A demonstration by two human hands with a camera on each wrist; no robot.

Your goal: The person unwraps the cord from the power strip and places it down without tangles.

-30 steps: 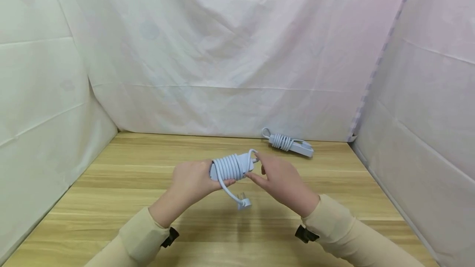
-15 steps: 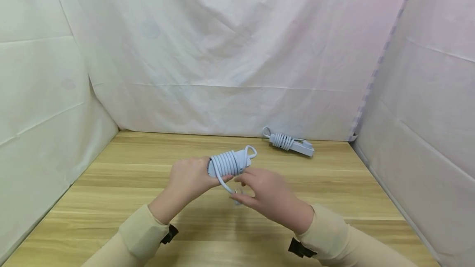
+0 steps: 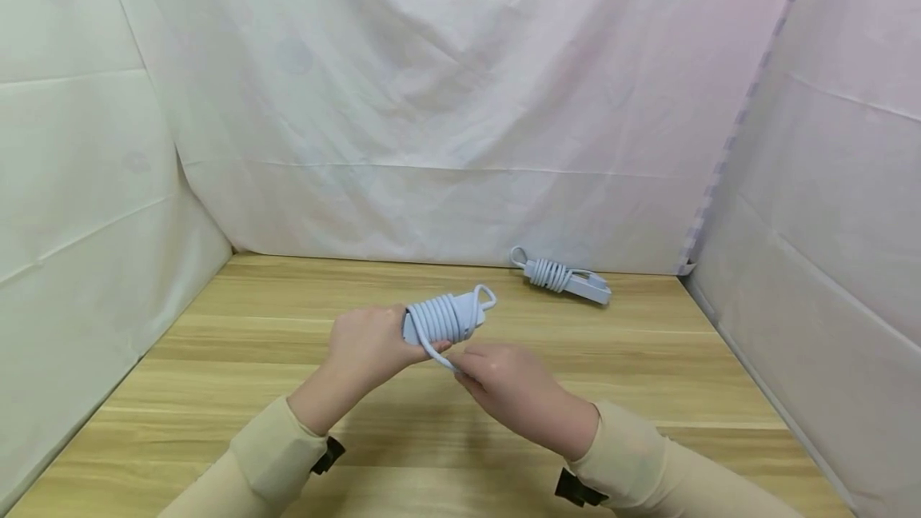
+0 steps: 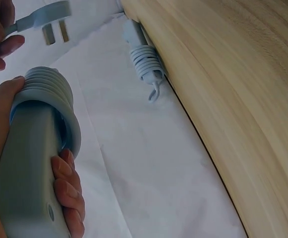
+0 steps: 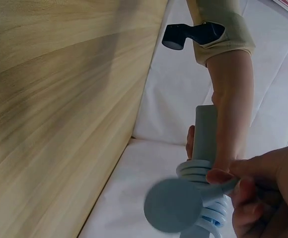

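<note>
My left hand grips a white power strip by its body, thumb on one side and fingers curled round the other. Its cord is wound in several turns about the strip, and a small loop sticks out at the far end. With thumb and fingers my right hand pinches the cord's free end, just behind the plug. In the right wrist view the plug's round back faces the camera. The head view hides the plug behind the right hand. Both hands are above the table.
A second power strip, its cord wound round it, lies at the back right of the wooden table. White cloth hangs behind and at both sides. Each sleeve bears a black wrist camera.
The right hand has left the looped end of the power strip, moved down and left, and taken hold of the cord by the plug. The left hand keeps its grip, shifting only slightly.
</note>
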